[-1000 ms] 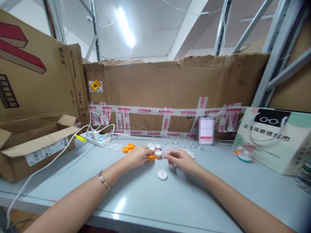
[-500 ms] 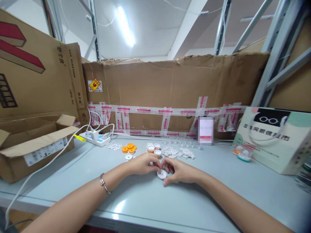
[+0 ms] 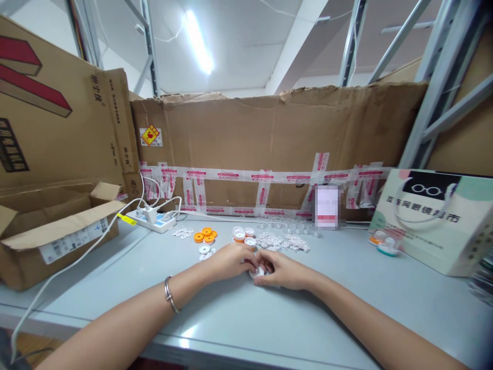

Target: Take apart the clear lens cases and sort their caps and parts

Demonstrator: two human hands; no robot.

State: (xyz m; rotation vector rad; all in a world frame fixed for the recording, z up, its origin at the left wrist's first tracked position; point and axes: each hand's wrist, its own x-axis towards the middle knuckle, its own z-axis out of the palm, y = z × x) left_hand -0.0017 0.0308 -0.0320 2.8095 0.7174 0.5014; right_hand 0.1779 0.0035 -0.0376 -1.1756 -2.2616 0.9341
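Observation:
A small white round plastic piece, like a shallow cap (image 3: 256,274), rests on the table between my hands, partly covered by fingers. My right hand (image 3: 283,270) grips it from the side, thumb on the near edge and fingers curled round the far edge. The fingers of my left hand (image 3: 234,258) are closed and point down at the cap's upper face. Whatever they may pinch is too small to see. Just beyond my hands stand several white-and-orange round cases (image 3: 239,236), with heaps of tiny white parts (image 3: 269,240) next to them.
Orange caps (image 3: 204,235), small white discs (image 3: 183,233) and a white ring (image 3: 204,249) lie to the left. Clear round parts (image 3: 288,224) line the back. A power strip (image 3: 154,220) and open carton (image 3: 77,231) are left; a paper bag (image 3: 427,226) stands right.
My right thumb has moved in against the cap's near edge, and my left fingers have come forward over it. The cap is now more covered and slightly farther away.

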